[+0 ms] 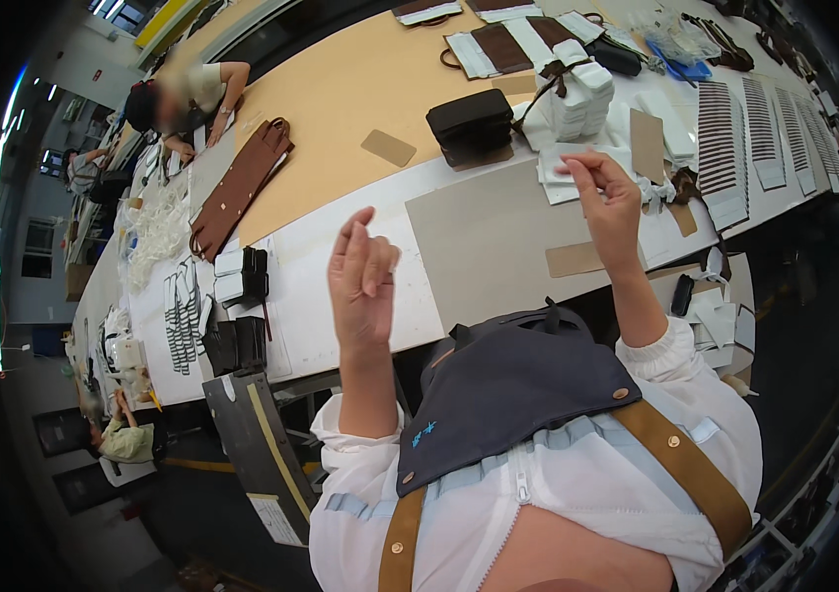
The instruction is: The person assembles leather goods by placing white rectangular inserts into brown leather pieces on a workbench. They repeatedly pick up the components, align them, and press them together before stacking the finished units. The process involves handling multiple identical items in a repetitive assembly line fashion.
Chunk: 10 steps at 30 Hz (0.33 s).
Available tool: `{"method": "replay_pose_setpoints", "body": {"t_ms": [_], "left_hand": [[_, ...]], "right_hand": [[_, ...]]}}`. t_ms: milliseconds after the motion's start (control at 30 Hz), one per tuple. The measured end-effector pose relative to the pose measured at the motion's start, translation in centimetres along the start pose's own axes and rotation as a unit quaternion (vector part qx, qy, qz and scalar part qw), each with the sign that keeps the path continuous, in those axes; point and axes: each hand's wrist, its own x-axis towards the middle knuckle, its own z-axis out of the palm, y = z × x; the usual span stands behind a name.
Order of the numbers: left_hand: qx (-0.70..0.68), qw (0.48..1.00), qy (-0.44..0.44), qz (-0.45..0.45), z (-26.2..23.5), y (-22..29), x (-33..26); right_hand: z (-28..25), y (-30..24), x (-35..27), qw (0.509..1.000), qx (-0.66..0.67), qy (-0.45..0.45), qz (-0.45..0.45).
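Note:
My left hand [362, 276] is raised over the near edge of the work table, its fingers loosely bent and apart, with nothing visible in them. To the right, my right hand [607, 202] is up with thumb and forefinger drawn together in a pinch. Whatever they hold, if anything, is too small to make out. Just beyond it stands a stack of white folded pieces [577, 94] tied with a dark strip. Below both hands lies a grey board [479, 227] on the table, with a tan card [573, 259] at its right.
A black stack of pouch-like pieces [471, 126] sits beyond the board. At left are a brown leather panel with handles [242, 187] and black-and-white bundles [240, 276]. Striped strips [723, 148] lie at right. A co-worker [188, 99] leans over the far left side.

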Motion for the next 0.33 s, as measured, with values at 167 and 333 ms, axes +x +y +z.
{"method": "replay_pose_setpoints", "body": {"t_ms": [167,333], "left_hand": [[0.402,0.866,0.098,0.280,3.4,7.6,2.9],[0.492,0.662,0.073,0.560,11.2,22.3,0.8]], "right_hand": [[-4.0,-0.1,1.4,0.999,0.007,0.016,0.027],[-5.7,-3.1,3.3,0.994,0.021,0.047,-0.100]]}}
